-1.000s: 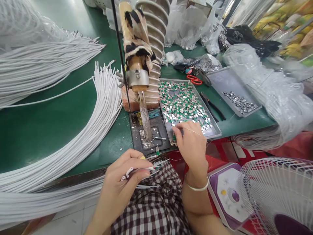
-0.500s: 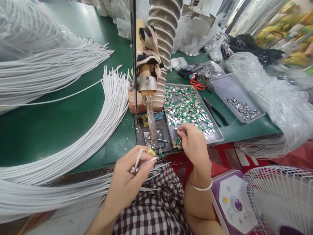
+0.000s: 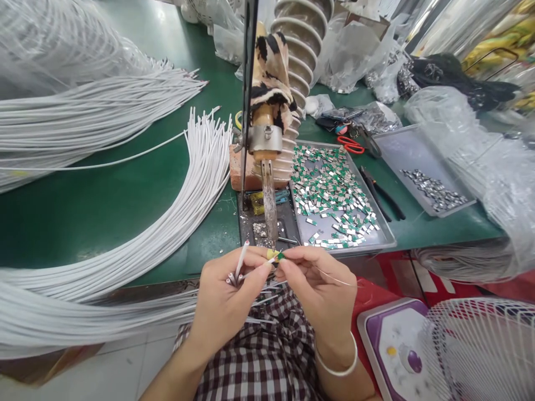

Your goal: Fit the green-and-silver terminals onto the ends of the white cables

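Right hand: off the parts tray it comes, back to meet the left hand, fingertips together now at the near edge of the table.
Green piece: centre of the action, pinched in the right hand's grip, thumb and forefinger closed on it, just beside the left fingertips.
White cables: a few of them clasped in the left grip, fingers firmly closed; one sticks up above the others, another aims its end at the green piece. Touching or not? Can't tell from here.
Yellow wrap: right there at the left forefinger's tip.
Thin wire: trailing across the right hand's fingers.
Soldering iron: just beyond the hands, pointing down over a dark plate, patterned cloth round its handle, metal clamp below that.
Brick: behind the plate, ribbed hose rising beside it.
Green-and-silver pieces: scattered all over the parts tray, right of the plate.
Pliers: lying between that tray and a second tray of small metal bits; red-handled scissors farther back.
Cable bundle: sweeping in from the left, ends near the brick.
Fan: low on the right.
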`<state>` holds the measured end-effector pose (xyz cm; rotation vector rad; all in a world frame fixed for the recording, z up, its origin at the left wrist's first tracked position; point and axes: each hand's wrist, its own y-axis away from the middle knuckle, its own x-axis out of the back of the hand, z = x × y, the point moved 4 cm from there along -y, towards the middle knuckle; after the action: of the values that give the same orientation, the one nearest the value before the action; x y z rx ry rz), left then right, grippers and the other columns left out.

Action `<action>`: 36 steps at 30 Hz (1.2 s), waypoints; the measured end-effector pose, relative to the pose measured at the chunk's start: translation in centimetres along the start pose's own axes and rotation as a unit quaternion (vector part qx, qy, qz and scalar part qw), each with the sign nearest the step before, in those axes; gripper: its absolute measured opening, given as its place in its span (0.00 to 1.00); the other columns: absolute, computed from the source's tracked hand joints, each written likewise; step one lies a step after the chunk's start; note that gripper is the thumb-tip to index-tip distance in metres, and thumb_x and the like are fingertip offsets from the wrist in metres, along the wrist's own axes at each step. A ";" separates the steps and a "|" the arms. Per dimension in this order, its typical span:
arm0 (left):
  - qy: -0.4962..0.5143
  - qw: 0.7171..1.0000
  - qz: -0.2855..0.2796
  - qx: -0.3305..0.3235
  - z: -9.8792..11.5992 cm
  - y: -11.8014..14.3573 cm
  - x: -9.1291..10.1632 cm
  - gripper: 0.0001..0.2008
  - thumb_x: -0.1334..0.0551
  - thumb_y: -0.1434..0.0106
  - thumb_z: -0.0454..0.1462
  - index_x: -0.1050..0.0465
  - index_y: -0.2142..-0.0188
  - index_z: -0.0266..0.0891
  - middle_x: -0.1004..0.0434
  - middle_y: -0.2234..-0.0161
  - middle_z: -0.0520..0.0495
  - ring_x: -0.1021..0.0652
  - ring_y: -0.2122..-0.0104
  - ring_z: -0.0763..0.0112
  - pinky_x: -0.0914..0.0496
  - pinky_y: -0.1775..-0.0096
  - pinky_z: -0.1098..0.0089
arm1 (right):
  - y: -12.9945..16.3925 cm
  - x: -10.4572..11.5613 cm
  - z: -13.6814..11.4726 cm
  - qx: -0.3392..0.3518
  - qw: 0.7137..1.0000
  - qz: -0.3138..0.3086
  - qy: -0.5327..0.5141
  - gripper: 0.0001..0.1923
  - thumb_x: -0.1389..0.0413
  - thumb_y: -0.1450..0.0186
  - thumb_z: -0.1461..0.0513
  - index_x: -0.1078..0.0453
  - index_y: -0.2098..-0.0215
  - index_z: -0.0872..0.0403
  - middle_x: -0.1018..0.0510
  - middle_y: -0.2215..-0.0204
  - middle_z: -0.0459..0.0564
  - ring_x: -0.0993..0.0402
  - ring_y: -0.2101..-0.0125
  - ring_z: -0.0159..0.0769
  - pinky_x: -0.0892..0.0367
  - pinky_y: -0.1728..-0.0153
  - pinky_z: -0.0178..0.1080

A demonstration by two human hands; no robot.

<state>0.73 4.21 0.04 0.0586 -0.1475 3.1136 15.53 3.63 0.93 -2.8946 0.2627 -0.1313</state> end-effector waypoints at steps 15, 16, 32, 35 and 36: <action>-0.022 0.999 0.017 -0.020 0.5 -0.2 0.3 0.10 0.37 0.38 0.29 0.25 0.75 0.40 0.16 0.70 0.52 0.20 0.71 0.73 0.29 0.70 0.75 | 1.0 0.6 -0.2 0.131 0.983 0.038 0.121 0.17 0.50 0.28 0.69 0.29 0.46 0.47 0.15 0.61 0.47 0.16 0.63 0.33 0.19 0.61 0.37; -0.023 0.999 0.019 -0.019 0.5 -0.3 0.4 0.10 0.37 0.38 0.29 0.25 0.75 0.40 0.16 0.70 0.52 0.19 0.71 0.72 0.29 0.70 0.75 | 1.1 0.6 -0.4 0.152 0.979 0.042 0.131 0.17 0.49 0.28 0.69 0.29 0.47 0.46 0.15 0.60 0.47 0.16 0.61 0.34 0.19 0.60 0.38; -0.019 0.999 0.037 -0.032 1.1 -0.6 0.8 0.10 0.37 0.36 0.30 0.23 0.73 0.42 0.15 0.67 0.56 0.18 0.68 0.75 0.28 0.64 0.77 | 0.8 -0.2 -2.7 0.280 0.943 0.013 0.180 0.11 0.41 0.32 0.70 0.22 0.55 0.52 0.18 0.57 0.52 0.18 0.59 0.35 0.19 0.58 0.38; 0.000 1.000 0.020 -0.022 0.8 -0.4 0.8 0.11 0.37 0.36 0.29 0.23 0.73 0.43 0.15 0.66 0.57 0.18 0.67 0.76 0.27 0.64 0.79 | 0.7 -0.1 -2.6 0.266 0.951 -0.007 0.157 0.10 0.42 0.32 0.70 0.22 0.56 0.55 0.19 0.58 0.52 0.18 0.58 0.34 0.20 0.56 0.37; -0.001 1.000 0.018 -0.022 0.7 -0.3 0.9 0.11 0.38 0.36 0.28 0.23 0.72 0.43 0.15 0.66 0.57 0.18 0.67 0.77 0.27 0.64 0.79 | 0.7 -0.1 -2.5 0.258 0.955 -0.013 0.147 0.09 0.42 0.31 0.70 0.23 0.56 0.55 0.19 0.58 0.52 0.18 0.58 0.34 0.21 0.56 0.37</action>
<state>-0.12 4.51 0.82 0.0595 -0.2198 3.1447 15.04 2.40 3.14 -2.3508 0.2013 -0.5500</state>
